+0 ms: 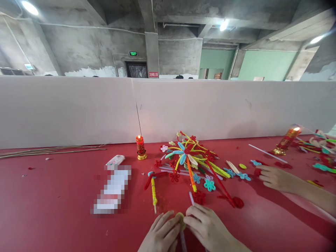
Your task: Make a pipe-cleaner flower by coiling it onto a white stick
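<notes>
My left hand [162, 233] and my right hand [208, 224] meet at the table's near edge. Both are closed, their fingertips pinching a small round yellow coil [180, 217] that looks like fuzzy pipe cleaner. A pale strip [183, 241] hangs below it; whether the two are joined is hidden by my fingers. Behind my right hand a white stick [191, 198] juts out. Just beyond my left hand lies a yellow-wrapped stem [153, 191] with red and blue ends. Farther back is a heap of pipe-cleaner flowers [187, 152], with a turquoise flower [209, 185] near it.
On the red table [52, 196], a lit red candle [140, 145] stands upright; another lit candle [287, 139] leans at right. Another person's hand [275, 178] reaches in over red and blue pieces. A blurred packet [112, 192] and thin sticks [52, 151] lie left. A white partition [78, 112] runs behind.
</notes>
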### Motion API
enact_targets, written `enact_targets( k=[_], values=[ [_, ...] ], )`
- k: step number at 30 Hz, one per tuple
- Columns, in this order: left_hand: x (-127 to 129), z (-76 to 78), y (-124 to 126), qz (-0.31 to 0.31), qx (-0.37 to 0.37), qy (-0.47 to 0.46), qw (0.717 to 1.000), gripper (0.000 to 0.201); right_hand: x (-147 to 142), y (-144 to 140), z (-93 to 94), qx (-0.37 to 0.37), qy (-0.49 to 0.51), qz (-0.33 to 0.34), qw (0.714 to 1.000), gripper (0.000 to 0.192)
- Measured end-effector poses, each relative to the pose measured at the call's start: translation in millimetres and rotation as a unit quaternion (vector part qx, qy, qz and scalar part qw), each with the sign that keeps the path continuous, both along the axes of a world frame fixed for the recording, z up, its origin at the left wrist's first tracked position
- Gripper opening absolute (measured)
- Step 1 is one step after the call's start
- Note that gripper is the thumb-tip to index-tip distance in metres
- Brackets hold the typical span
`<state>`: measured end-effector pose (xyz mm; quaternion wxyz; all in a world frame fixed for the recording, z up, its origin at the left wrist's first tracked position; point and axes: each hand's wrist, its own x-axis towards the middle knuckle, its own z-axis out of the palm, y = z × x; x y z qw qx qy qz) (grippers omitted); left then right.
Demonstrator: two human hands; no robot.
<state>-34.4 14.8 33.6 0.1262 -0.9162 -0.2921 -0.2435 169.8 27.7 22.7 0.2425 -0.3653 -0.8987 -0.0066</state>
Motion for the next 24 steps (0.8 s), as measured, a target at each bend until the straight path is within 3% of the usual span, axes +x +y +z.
enact_targets(
  k=[10, 17, 24],
  values=[
    [-1.4, -0.3, -0.5, -0.015, -0.019, 0.014, 1.0, 0.042, 0.7, 3.0, -4.6, 0.01, -0.007, -0.003, 1.0, 0.014],
    [0.8, 3.1, 0.8, -0.017, -0.043, 0.011, 0.999, 0.045, -0.4, 8.9, 4.5, 0.023, -0.045, 0.037, 0.998, 0.007],
    [1.1, 4.3, 0.0, -0.006, -0.062, 0.045, 0.997, 0.041, -1.2, 12.5, 0.7, 0.128, -0.116, 0.097, 0.98, 0.012]
  ],
)
